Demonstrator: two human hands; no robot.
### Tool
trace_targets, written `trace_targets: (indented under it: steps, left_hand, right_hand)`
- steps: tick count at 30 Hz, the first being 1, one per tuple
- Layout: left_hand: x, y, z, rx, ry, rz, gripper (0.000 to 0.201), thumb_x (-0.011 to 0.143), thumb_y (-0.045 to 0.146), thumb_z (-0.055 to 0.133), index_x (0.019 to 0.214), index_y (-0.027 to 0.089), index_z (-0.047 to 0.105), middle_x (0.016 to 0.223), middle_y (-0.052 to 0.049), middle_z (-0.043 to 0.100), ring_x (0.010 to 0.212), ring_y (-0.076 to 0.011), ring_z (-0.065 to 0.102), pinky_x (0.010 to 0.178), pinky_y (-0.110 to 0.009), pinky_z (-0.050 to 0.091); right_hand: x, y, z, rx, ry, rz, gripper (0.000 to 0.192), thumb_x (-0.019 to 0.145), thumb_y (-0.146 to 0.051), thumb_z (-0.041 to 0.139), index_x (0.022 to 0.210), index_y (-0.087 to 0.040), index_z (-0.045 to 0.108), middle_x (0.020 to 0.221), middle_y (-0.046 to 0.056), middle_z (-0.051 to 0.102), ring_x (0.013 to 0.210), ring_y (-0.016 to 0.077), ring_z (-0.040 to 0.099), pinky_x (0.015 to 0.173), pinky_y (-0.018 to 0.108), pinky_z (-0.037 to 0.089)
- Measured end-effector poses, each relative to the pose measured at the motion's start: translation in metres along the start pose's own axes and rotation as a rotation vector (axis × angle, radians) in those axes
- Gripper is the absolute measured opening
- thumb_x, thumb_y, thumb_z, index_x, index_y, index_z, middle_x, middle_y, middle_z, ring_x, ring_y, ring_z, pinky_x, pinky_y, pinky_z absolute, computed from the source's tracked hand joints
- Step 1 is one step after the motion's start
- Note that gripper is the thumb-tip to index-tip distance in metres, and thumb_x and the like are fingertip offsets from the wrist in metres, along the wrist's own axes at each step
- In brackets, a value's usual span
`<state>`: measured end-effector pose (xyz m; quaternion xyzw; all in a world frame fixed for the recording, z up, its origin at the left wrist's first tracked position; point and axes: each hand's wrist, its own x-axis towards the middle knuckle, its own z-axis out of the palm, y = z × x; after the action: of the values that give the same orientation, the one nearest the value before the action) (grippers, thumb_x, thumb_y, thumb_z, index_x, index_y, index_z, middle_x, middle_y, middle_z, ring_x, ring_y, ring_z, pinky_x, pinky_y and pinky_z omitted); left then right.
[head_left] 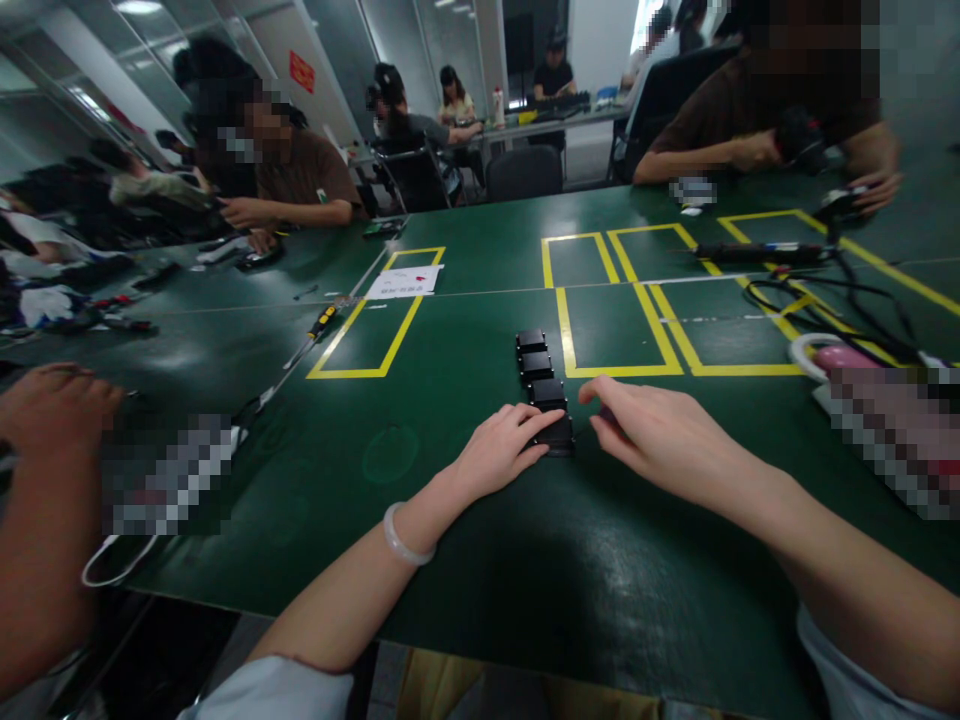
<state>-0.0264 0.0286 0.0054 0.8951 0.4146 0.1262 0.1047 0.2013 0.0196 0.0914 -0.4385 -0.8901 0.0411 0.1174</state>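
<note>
Several small black square blocks [547, 391] lie in a slightly slanted row on the green tabletop, running away from me. My left hand [499, 447] is at the nearest black block [556, 434], its thumb along the near edge and its fingers over the far part, so the block is held from the left. A pale bangle [405, 537] circles my left wrist. Just right of the row, my right hand [660, 425] hovers with bent fingers, thumb and index apart. It does not touch the blocks. A dark patch between those fingers is too unclear to name.
Yellow tape rectangles [622, 371] mark the green table [465, 580]. A paper sheet [405, 282] and a yellow-black screwdriver-like tool [324, 320] lie ahead left. Cables [795, 300] and a pink item [844, 358] are at right. A co-worker's arm [49, 500] reaches in at left; people sit opposite.
</note>
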Motion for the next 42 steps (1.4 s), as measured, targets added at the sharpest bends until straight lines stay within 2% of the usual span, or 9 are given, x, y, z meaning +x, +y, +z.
trace_targets:
  steps: [6, 12, 18, 24, 31, 36, 42]
  left_hand:
    - [-0.0002, -0.0005, 0.0010, -0.005, 0.011, -0.002, 0.047, 0.096, 0.034, 0.046, 0.142, 0.031, 0.033, 0.123, -0.006, 0.049, 0.109, -0.0215, 0.049, 0.093, -0.038, 0.046]
    - [-0.0001, -0.0001, 0.0006, 0.003, -0.001, -0.005, 0.047, 0.096, 0.033, 0.046, 0.142, 0.031, 0.033, 0.123, -0.006, 0.050, 0.109, -0.0213, 0.049, 0.092, -0.038, 0.046]
    - [0.0003, -0.0006, 0.0010, -0.003, 0.004, -0.002, 0.047, 0.096, 0.034, 0.047, 0.141, 0.031, 0.034, 0.123, -0.006, 0.049, 0.109, -0.0213, 0.049, 0.094, -0.038, 0.045]
    - [0.0003, -0.0002, 0.0002, 0.008, 0.000, 0.002, 0.047, 0.097, 0.034, 0.046, 0.142, 0.031, 0.033, 0.123, -0.006, 0.050, 0.109, -0.0218, 0.049, 0.093, -0.038, 0.046]
    - [0.0002, 0.0003, 0.0002, 0.010, -0.003, -0.008, 0.048, 0.096, 0.033, 0.047, 0.142, 0.031, 0.033, 0.123, -0.006, 0.049, 0.109, -0.0213, 0.049, 0.092, -0.037, 0.046]
    - [0.0004, 0.0002, 0.0005, 0.015, -0.002, -0.004, 0.048, 0.096, 0.033, 0.047, 0.142, 0.031, 0.033, 0.122, -0.006, 0.050, 0.108, -0.0215, 0.049, 0.092, -0.037, 0.046]
    - [0.0002, 0.0003, 0.0005, 0.020, 0.001, -0.004, 0.048, 0.096, 0.033, 0.047, 0.142, 0.030, 0.033, 0.123, -0.006, 0.049, 0.108, -0.0215, 0.049, 0.092, -0.037, 0.046]
  right_hand:
    - [0.0010, 0.0007, -0.0005, -0.105, -0.062, 0.033, 0.029, 0.097, -0.037, 0.032, 0.091, -0.020, 0.055, 0.073, 0.004, 0.066, 0.067, 0.0203, 0.062, 0.057, 0.030, 0.035]
    - [0.0003, -0.0003, -0.0013, 0.004, -0.020, 0.038, 0.023, 0.093, -0.028, 0.038, 0.110, -0.018, 0.049, 0.084, 0.004, 0.067, 0.071, 0.0175, 0.063, 0.059, 0.027, 0.038]
    - [0.0014, -0.0002, -0.0013, -0.099, -0.055, 0.043, 0.030, 0.096, -0.037, 0.033, 0.090, -0.020, 0.056, 0.073, 0.005, 0.067, 0.067, 0.0200, 0.062, 0.057, 0.029, 0.034]
    - [0.0001, 0.0007, -0.0001, -0.029, -0.016, 0.030, 0.023, 0.094, -0.028, 0.037, 0.109, -0.019, 0.050, 0.080, 0.003, 0.067, 0.068, 0.0178, 0.063, 0.058, 0.027, 0.036]
    - [0.0012, 0.0007, -0.0011, -0.101, -0.063, 0.041, 0.031, 0.097, -0.038, 0.031, 0.090, -0.020, 0.055, 0.075, 0.004, 0.067, 0.067, 0.0205, 0.062, 0.058, 0.030, 0.035]
    - [0.0005, 0.0005, -0.0008, -0.050, -0.035, 0.051, 0.023, 0.095, -0.030, 0.035, 0.108, -0.019, 0.051, 0.079, 0.003, 0.067, 0.067, 0.0187, 0.062, 0.058, 0.028, 0.035]
    - [0.0002, -0.0011, -0.0025, -0.053, -0.043, 0.048, 0.020, 0.095, -0.033, 0.036, 0.101, -0.020, 0.051, 0.077, 0.002, 0.066, 0.066, 0.0179, 0.061, 0.057, 0.028, 0.034]
